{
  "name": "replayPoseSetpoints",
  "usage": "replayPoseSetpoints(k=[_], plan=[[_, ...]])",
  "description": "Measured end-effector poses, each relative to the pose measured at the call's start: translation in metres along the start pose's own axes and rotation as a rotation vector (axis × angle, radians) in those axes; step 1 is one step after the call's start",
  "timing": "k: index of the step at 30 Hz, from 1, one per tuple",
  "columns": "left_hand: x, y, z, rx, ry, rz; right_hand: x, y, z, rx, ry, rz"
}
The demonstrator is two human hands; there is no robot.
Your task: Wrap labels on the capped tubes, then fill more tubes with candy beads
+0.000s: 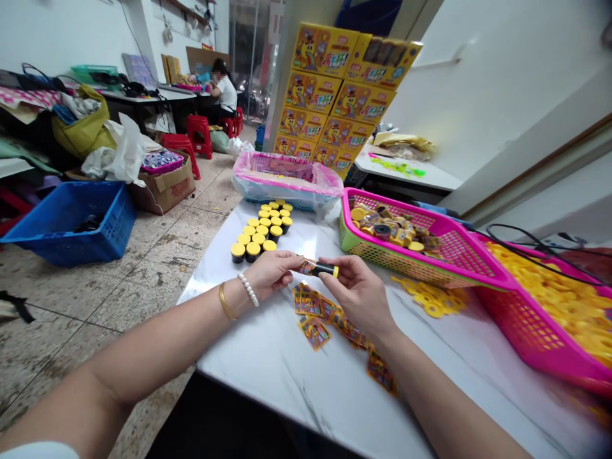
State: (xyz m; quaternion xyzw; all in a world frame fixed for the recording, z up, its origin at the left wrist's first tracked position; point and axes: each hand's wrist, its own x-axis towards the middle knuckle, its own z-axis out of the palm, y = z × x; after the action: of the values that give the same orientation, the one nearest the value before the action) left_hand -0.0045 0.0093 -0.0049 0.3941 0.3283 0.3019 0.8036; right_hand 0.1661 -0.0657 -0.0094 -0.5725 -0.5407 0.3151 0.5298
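Note:
Between my two hands, above the white marble-patterned table [258, 357], is a small black cup [326, 268] with a yellow lid. My right hand [361, 290] is closed on it from the right, fingers and thumb around the lidded end. A colourful printed wrapper sleeve [306, 266] meets the cup's left end; my left hand [270, 275] pinches it between thumb and fingers. How far the sleeve covers the cup, I cannot tell. Loose flat printed wrappers [314, 333] lie below my hands. Several black cups with yellow lids [259, 238] stand in rows beyond my left hand.
A pink-and-green basket [430, 268] holds wrapped cups; yellow ring-shaped pieces [433, 299] lie before it. Another pink basket [507, 325] holds yellow parts. A plastic-lined basket [287, 191] stands at the back, before stacked yellow boxes [310, 92]. A person [224, 92] sits far off.

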Motion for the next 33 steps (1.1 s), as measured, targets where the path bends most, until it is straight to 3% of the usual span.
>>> replayPoseSetpoints(k=[6, 11, 14, 18, 23, 27, 33], plan=[[0.002, 0.000, 0.000, -0.018, 0.019, -0.049, 0.003, -0.008, -0.001, 0.254, -0.043, 0.261], [0.001, 0.001, 0.000, -0.139, -0.013, -0.111, 0.002, -0.008, 0.003, 0.338, -0.051, 0.295], [0.002, 0.001, 0.001, -0.167, -0.003, -0.143, -0.001, -0.006, 0.005, 0.187, -0.034, 0.230], [0.002, -0.001, 0.001, -0.126, 0.034, -0.083, -0.007, 0.002, 0.006, -0.034, 0.047, 0.029], [-0.001, -0.001, 0.003, -0.073, 0.014, -0.013, -0.008, 0.003, 0.009, 0.038, -0.006, -0.016], [-0.004, 0.003, 0.005, -0.015, 0.002, 0.012, -0.003, 0.000, 0.003, 0.100, 0.032, -0.128], [-0.006, 0.001, 0.006, 0.125, 0.187, 0.162, -0.001, 0.001, -0.007, -0.067, 0.068, -0.233]])
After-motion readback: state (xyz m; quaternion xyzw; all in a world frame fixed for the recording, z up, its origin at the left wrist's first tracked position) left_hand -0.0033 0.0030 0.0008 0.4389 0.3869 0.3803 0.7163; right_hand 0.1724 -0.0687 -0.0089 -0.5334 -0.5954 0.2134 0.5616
